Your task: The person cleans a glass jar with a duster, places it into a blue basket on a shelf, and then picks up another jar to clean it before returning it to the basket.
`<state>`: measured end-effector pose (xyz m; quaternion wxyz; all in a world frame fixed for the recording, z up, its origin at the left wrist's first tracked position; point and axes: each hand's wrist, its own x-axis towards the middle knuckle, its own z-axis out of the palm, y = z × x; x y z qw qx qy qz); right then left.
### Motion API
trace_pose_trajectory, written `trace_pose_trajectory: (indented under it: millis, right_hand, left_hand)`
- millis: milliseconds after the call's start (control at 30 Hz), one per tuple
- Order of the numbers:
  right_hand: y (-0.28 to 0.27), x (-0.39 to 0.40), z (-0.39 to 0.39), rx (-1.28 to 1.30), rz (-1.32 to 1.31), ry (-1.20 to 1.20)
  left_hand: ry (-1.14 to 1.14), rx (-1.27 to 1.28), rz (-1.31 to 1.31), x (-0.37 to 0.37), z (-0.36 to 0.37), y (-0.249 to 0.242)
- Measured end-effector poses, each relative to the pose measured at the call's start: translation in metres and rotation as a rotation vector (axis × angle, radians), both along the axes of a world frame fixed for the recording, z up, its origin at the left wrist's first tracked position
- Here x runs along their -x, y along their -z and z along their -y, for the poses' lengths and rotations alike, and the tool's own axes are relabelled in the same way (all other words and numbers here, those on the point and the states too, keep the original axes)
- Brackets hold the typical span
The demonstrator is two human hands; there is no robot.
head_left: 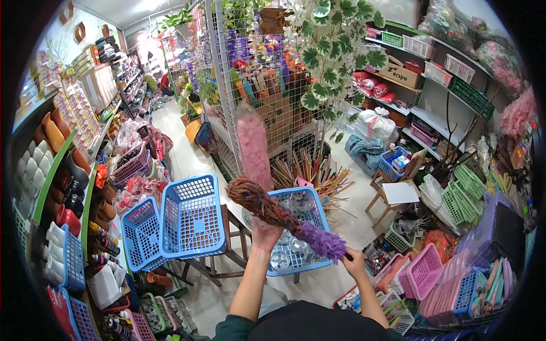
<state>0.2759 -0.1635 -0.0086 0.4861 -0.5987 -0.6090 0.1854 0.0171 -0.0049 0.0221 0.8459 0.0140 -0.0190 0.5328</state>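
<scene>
A long duster (272,207), speckled brown with a purple fluffy end, slants across the middle of the head view. My right hand (355,263) is closed around its thin dark handle, just beyond the purple part. Behind the duster is my left hand (266,234), its fingers partly hidden. A clear container (247,218), mostly covered by the duster, shows in its grip. Below both hands sits a blue basket (325,227) with several clear glass or plastic pieces (278,260) inside.
Two blue baskets (192,250) stand to the left on a wooden stool (234,227). A wire rack (227,113) rises ahead, with thin sticks (318,176) at its foot. Crowded shelves (68,153) line the left; a pink basket (424,270) and a chair (401,193) are on the right.
</scene>
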Motion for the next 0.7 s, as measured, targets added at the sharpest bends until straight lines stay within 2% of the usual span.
trace_pose_trajectory:
  millis: [100,200,233,300,333,367,433,467,500,567,633,700]
  right_hand:
    - [0.009,0.004,-0.002,0.089,-0.016,0.054]
    - [0.013,0.012,-0.001,0.030,-0.128,-0.010]
    - [0.014,0.012,-0.002,0.029,-0.130,-0.008]
    - [0.013,0.011,-0.002,0.058,-0.086,0.052]
    - [0.012,0.011,-0.002,0.058,-0.086,0.050]
    - [0.009,0.011,-0.002,0.041,-0.033,0.042]
    - [0.003,0.010,-0.001,0.022,0.018,0.035]
    - [0.000,0.007,-0.001,0.006,0.052,0.041]
    - [-0.001,0.005,0.000,-0.008,0.085,0.046]
    - [0.004,0.003,-0.001,-0.028,0.092,0.084]
    - [0.002,0.002,0.000,-0.035,0.122,0.079]
    - [-0.002,0.002,0.001,-0.034,0.165,0.096]
  left_hand:
    - [-0.020,-0.096,-0.136,0.006,0.003,-0.005]
    - [-0.015,-0.171,-0.336,0.008,0.007,-0.017]
    - [-0.013,-0.172,-0.338,0.010,0.009,-0.024]
    - [0.074,-0.108,-0.122,0.015,0.019,-0.033]
    - [0.037,0.035,-0.230,0.014,0.020,-0.032]
    - [0.035,0.035,-0.229,0.012,0.020,-0.033]
    - [0.010,-0.177,-0.081,0.009,0.021,-0.039]
    - [-0.034,-0.212,-0.103,0.010,0.015,-0.031]
    - [-0.035,-0.210,-0.103,0.012,0.013,-0.028]
    - [0.057,-0.030,-0.035,0.017,0.012,-0.022]
    - [0.037,-0.042,-0.089,0.015,0.013,-0.030]
    - [-0.128,-0.101,-0.124,0.009,0.016,-0.040]
